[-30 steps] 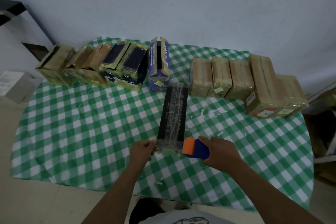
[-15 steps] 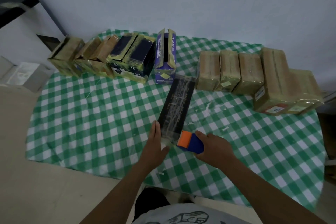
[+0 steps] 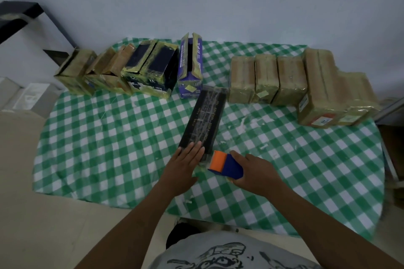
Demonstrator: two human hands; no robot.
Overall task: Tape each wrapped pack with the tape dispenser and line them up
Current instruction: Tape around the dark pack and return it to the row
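A long black wrapped pack (image 3: 205,120) lies on the green checked tablecloth (image 3: 105,137), running away from me toward the back row. My left hand (image 3: 183,164) lies flat with straight fingers pressing on the pack's near end. My right hand (image 3: 255,172) grips the blue and orange tape dispenser (image 3: 225,165) just right of that near end. Its orange front almost touches the pack's corner.
Along the back stand taped packs: yellowish boxes (image 3: 76,72), a dark pair (image 3: 153,70) and a purple box (image 3: 190,65) on the left, several tan packs (image 3: 266,78) and a taller one (image 3: 321,89) on the right. Tape scraps dot the cloth. A grey wall rises behind.
My left hand moved from pinching the pack's near edge to lying flat on top of its near end. The dispenser and right hand stayed by the pack's near right corner.
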